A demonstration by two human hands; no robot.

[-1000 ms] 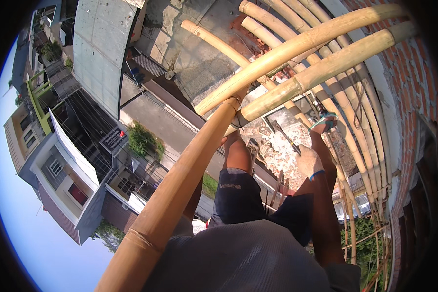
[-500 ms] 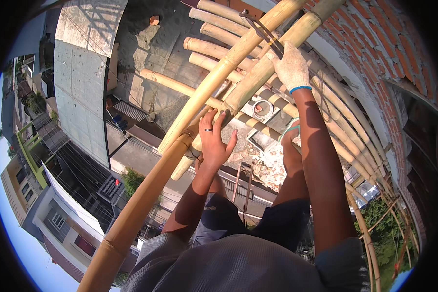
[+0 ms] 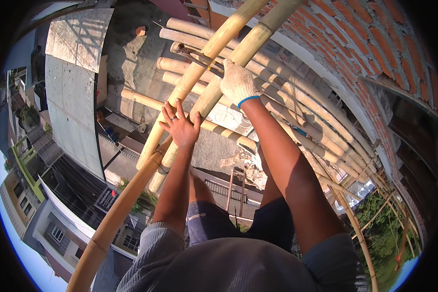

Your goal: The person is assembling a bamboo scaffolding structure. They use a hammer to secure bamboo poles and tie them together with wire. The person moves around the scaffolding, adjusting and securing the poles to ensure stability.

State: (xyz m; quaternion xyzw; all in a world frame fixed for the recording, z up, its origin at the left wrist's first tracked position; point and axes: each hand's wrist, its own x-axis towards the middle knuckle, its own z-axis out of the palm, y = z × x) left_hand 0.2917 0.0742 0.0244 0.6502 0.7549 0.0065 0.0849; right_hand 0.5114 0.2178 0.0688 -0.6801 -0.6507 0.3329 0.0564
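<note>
My left hand (image 3: 181, 130), bare with a dark ring, lies with fingers spread over two bamboo poles. Its fingertips touch the upper bamboo pole (image 3: 190, 78); the palm is over the lower bamboo pole (image 3: 209, 95). My right hand (image 3: 239, 83) wears a pale knitted glove with a blue cuff. It is closed around the end of a dark, long-handled pincer-like tool (image 3: 195, 56), which reaches across the upper pole; the gripped end is hidden. Below my left hand, a thicker bamboo pole (image 3: 100, 238) meets the others, with dark wire (image 3: 161, 170) wound at the joint.
A row of bamboo poles (image 3: 297, 104) spans beyond my right hand, beside a brick wall (image 3: 360, 39). A cross pole (image 3: 224, 130) passes underneath. Far below lie the ground (image 3: 211, 153) and a grey roof (image 3: 73, 107). Upright poles (image 3: 357, 228) stand at lower right.
My view has shifted. My right hand, with the tool, has come nearer my left hand and lower along the pole. My left hand's fingers have spread and now reach the upper pole.
</note>
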